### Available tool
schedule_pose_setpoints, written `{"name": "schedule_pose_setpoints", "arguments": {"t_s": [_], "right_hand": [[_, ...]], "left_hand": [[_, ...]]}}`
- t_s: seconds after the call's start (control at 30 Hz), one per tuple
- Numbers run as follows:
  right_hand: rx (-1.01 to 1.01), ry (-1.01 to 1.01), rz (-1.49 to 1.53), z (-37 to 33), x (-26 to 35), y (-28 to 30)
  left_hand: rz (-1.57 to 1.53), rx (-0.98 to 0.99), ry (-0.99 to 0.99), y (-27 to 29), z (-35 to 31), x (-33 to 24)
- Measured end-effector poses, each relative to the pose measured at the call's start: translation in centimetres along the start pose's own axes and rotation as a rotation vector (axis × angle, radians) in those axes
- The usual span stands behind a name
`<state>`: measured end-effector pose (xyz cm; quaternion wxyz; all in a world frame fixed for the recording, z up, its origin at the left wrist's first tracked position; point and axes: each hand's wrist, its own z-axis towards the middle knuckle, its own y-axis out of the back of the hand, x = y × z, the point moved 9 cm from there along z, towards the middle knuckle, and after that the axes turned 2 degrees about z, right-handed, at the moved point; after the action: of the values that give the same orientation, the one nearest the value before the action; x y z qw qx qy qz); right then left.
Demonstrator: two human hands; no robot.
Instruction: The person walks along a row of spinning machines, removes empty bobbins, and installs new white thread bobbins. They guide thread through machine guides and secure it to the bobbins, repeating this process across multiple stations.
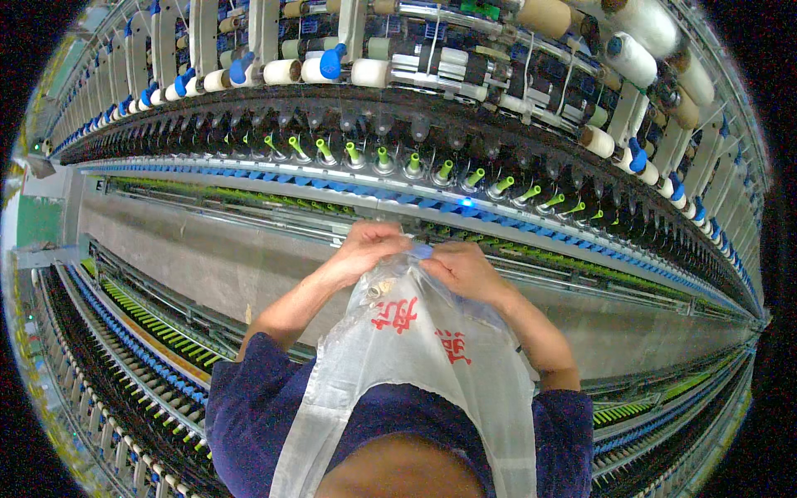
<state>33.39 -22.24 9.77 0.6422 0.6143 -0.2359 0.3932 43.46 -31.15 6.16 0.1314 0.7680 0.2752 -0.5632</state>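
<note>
While a long spinning frame (pixel 432 124) arches across the upper half of the view, its rows bend toward the rim on both sides. Along its top run white bobbins (pixel 282 71) with blue caps (pixel 332 60), and larger cream cones (pixel 544 17) sit at the upper right. Below them stands a dark rail of green-tipped spindles (pixel 413 162), then a band of blue clips (pixel 398 199). A grey floor aisle (pixel 207 257) lies beneath, with a second frame (pixel 124 349) at the lower left.

Nearer the camera, a clear plastic bag (pixel 415 365) with red print hangs down the middle, over dark blue sleeves (pixel 249 390). Its top edge is gathered between the 2 hands, just in front of the blue clips.

Closed in a loose fist, the left hand (pixel 369 245) pinches the bag's mouth from the left. Curled the same way, the right hand (pixel 465 267) grips that edge from the right, touching the left one. A small brass-coloured piece (pixel 380 289) shows through the plastic below the left hand; what it is cannot be told.
</note>
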Motion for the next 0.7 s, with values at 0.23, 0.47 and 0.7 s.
{"name": "schedule_pose_setpoints", "arguments": {"t_s": [0.23, 0.47, 0.7], "right_hand": [[-0.379, -0.723, 0.408, -13.4, -10.2, 11.1], [-0.488, -0.681, 0.663, -10.3, -12.9, 5.7], [-0.843, -0.450, 0.972, 4.1, -10.2, 6.7]], "left_hand": [[-0.480, -0.108, 0.073, 10.5, -2.0, 8.1], [1.260, 0.279, 0.242, 14.7, -3.0, 17.9], [0.789, -0.222, -0.713, 0.3, 7.3, -5.2]]}}
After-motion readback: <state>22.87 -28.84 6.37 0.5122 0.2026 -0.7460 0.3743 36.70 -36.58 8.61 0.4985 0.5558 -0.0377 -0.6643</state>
